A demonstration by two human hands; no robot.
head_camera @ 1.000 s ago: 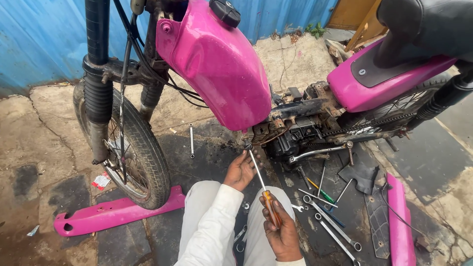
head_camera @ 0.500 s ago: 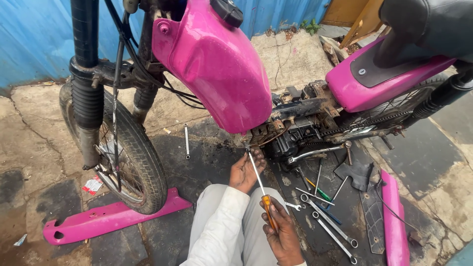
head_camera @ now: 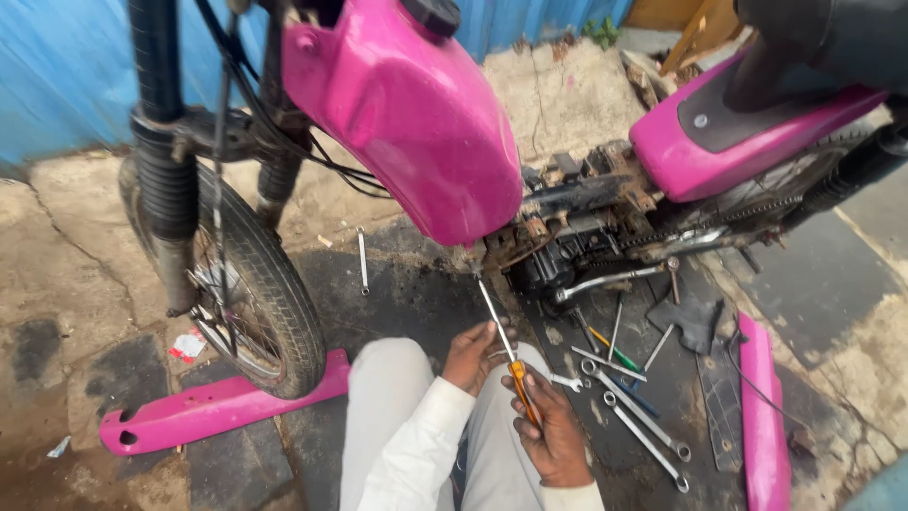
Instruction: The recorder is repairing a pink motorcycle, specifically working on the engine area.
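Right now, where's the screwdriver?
In the head view, low centre: the orange-handled screwdriver is in the right hand, the left hand touching its shaft, its tip up by the engine under the pink fuel tank.

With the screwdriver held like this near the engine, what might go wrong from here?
1. The left hand holds the shaft of the screwdriver close to the tip; if the tip slips off the engine, the fingers may get jabbed or pinched.
2. The wrenches lie loose beside the knees; a shifting leg may scatter them.
3. The ground under the engine looks dark and oily, so dropped small parts may be hard to find.
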